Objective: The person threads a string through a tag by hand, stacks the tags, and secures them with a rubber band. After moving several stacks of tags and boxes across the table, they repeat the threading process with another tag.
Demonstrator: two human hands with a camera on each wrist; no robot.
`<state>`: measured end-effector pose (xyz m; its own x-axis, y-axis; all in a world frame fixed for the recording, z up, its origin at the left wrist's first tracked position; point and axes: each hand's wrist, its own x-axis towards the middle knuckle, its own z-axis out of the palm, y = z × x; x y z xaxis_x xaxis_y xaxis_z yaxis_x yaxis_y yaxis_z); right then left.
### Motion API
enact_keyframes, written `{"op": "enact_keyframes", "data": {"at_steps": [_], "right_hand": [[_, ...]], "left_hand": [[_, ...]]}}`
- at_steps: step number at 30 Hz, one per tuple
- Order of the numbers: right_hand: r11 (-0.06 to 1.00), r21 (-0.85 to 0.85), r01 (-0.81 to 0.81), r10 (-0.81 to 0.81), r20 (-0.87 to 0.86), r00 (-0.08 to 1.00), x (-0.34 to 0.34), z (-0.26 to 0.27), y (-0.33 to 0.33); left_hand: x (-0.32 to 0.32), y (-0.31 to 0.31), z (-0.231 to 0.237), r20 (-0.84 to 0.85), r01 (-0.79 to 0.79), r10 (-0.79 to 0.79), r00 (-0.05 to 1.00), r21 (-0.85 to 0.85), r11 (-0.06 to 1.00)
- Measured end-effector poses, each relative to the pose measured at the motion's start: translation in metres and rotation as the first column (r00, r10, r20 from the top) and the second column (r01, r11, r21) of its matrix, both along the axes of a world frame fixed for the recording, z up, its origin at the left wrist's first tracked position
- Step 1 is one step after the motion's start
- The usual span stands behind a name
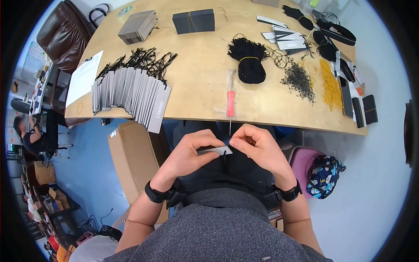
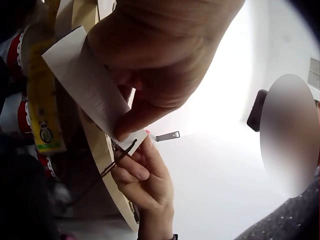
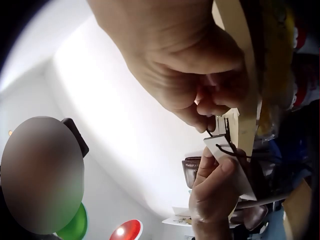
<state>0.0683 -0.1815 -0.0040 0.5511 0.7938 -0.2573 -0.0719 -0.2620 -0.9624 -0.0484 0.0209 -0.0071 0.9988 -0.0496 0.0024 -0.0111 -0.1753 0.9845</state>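
1. Cord [image 1: 225,152] passes through one end of a tag [image 1: 214,149], held just off the worktop's [image 1: 196,78] near edge.
2. Left hand [image 1: 190,152] grips the tag; right hand [image 1: 258,147] pinches the cord.
3. Stringing seems in hand; the next move probably calls for a steady tag and gentle pull.
4. Tag looks flat, stiff, oblong; cord, thin and limp.

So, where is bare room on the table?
Widest bare patch on the table: between the fanned tags and the red-handled tool, in front of the dark stack. A smaller one: right of the tool, in front of the black cord bundle. The right end, around the yellow strands, is crowded.
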Motion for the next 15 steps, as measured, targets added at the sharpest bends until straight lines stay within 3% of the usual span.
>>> {"op": "enact_keyframes", "data": {"at_steps": [6,10,12,15], "right_hand": [[0.995,0.083,0.058,-0.03,-0.304,0.952,-0.0051,0.0074,0.0032],[0.987,0.068,0.146,-0.119,-0.3,0.947,0.0009,0.0002,-0.0017],[1.0,-0.027,0.014,-0.02,-0.22,0.975,0.0045,0.0004,-0.0026],[1.0,-0.004,0.004,-0.004,-0.078,0.997,-0.0014,0.0,0.0011]], "left_hand": [[-0.0027,0.0012,0.0028,-0.009,-0.037,0.038,0.999,0.09,0.995],[-0.0032,0.001,0.0037,0.01,-0.036,0.036,0.999,0.083,0.996],[-0.0031,0.0014,0.0024,0.025,-0.021,0.019,0.999,0.087,0.996],[-0.0042,0.002,0.0021,0.026,-0.004,0.001,1.0,0.114,0.993]]}}
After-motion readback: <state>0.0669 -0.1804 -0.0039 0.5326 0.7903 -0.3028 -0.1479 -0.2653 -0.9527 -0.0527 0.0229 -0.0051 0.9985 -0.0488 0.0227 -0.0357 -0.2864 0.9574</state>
